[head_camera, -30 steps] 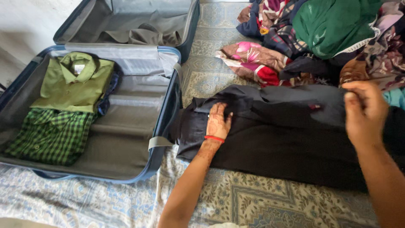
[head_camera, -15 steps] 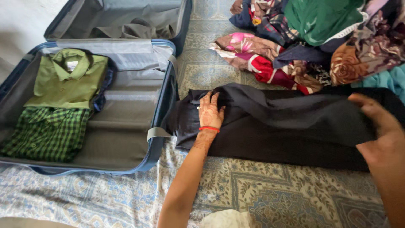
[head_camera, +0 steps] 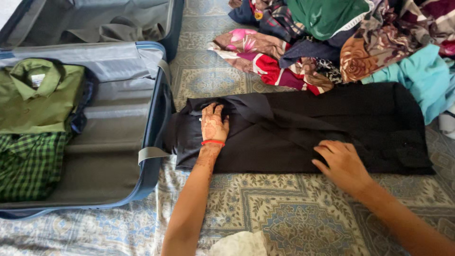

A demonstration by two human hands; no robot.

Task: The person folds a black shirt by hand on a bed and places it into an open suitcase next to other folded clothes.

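A black garment lies spread flat on a patterned bed cover, folded lengthwise. My left hand, with henna and a red thread at the wrist, presses flat on the garment's collar end at the left. My right hand rests palm down on the garment's near edge, fingers spread, holding nothing.
An open blue suitcase lies at the left, with a folded olive shirt and a green checked shirt inside. A heap of coloured clothes sits beyond the black garment. A white cloth shows at the bottom edge.
My right hand let go of the lifted fold and came down left onto the garment's near edge. The garment now lies flat. The view shifted right.
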